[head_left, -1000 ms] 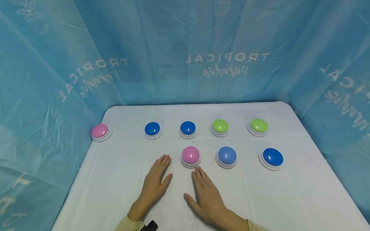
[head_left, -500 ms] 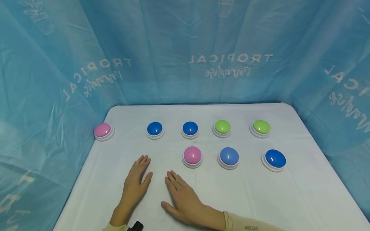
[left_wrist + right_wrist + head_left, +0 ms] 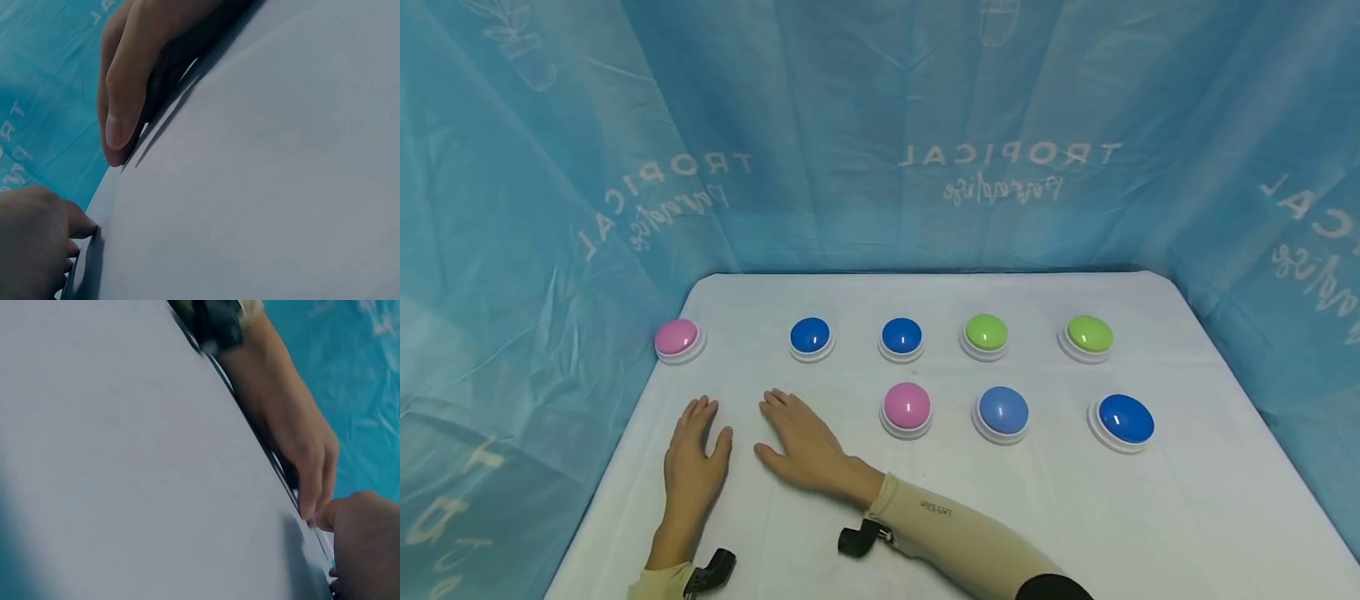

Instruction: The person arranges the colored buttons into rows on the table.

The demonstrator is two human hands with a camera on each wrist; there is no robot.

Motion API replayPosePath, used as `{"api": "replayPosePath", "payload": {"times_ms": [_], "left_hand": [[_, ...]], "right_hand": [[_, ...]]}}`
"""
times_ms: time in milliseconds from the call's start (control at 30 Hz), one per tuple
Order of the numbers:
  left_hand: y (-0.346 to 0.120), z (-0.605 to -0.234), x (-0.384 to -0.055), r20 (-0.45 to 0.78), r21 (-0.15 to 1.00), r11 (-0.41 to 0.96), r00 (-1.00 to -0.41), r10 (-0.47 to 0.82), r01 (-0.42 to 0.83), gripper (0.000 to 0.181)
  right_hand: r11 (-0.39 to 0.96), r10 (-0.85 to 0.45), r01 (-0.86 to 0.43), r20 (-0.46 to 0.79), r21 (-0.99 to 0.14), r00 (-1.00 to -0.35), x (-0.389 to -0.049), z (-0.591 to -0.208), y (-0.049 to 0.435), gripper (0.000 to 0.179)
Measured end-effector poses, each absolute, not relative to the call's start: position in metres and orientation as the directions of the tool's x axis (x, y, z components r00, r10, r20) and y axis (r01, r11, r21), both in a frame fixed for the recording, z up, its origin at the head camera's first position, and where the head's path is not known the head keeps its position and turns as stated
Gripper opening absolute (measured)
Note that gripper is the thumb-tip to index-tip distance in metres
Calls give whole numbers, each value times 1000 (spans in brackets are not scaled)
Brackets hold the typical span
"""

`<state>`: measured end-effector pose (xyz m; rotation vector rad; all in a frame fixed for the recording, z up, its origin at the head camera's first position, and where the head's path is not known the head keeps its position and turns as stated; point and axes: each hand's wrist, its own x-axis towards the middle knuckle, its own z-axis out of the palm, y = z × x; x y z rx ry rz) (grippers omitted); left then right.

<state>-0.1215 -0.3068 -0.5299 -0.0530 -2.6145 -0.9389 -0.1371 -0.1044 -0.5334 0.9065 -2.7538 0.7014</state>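
My left hand [image 3: 692, 462] is over the left part of the white table, fingers straight and thumb spread, holding nothing. It is nearest to the pink push button [image 3: 676, 337] at the far left edge. Close to its right lies my right hand [image 3: 805, 446], fingers extended and grasping nothing, below a blue button [image 3: 809, 335]. In the left wrist view the left hand [image 3: 31, 244] shows at lower left, with the right hand [image 3: 128, 87] above. The right wrist view has the right hand [image 3: 369, 550] at lower right and the left hand [image 3: 294, 425] beyond it.
Along the back row are another blue button [image 3: 901, 336] and two green buttons [image 3: 987, 332]. In front stand a second pink button [image 3: 907, 406], a light blue button [image 3: 1003, 410] and a dark blue button [image 3: 1126, 418]. Blue curtains [image 3: 850, 208] surround the white table [image 3: 1075, 517].
Both hands have moved left across the table, away from the front pink button. The right hand has also shifted slightly farther up the table. The buttons stay in place as the view shifts slightly.
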Motion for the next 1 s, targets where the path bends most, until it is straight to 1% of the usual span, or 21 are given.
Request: {"api": "replayPosePath", "payload": {"times_ms": [100, 367, 500, 700, 767, 900, 1000], "left_hand": [[-314, -529, -130, 321, 621, 777, -938, -132, 104, 52], [-331, -522, -155, 298, 648, 762, -923, -241, 10, 59], [-331, -522, -164, 266, 659, 751, -924, -274, -33, 62], [-329, -525, -181, 238, 663, 746, -927, -290, -63, 67], [-330, -524, -188, 239, 671, 739, -924, -297, -64, 70], [-336, -521, -201, 214, 704, 703, -911, -351, -105, 79], [-342, -519, -207, 196, 726, 672, -893, -404, -145, 82]], "right_hand": [[721, -495, -567, 276, -398, -824, -155, -534, -119, 64], [733, -507, -559, 237, -388, -829, -190, -530, -155, 72], [718, -506, -551, 224, -426, -833, -202, -529, -164, 73], [673, -497, -541, 233, -505, -836, -218, -531, -171, 74], [634, -488, -531, 243, -562, -839, -225, -529, -174, 75], [529, -442, -495, 274, -689, -854, -240, -526, -183, 75], [482, -430, -480, 279, -733, -859, -248, -526, -192, 74]]}}
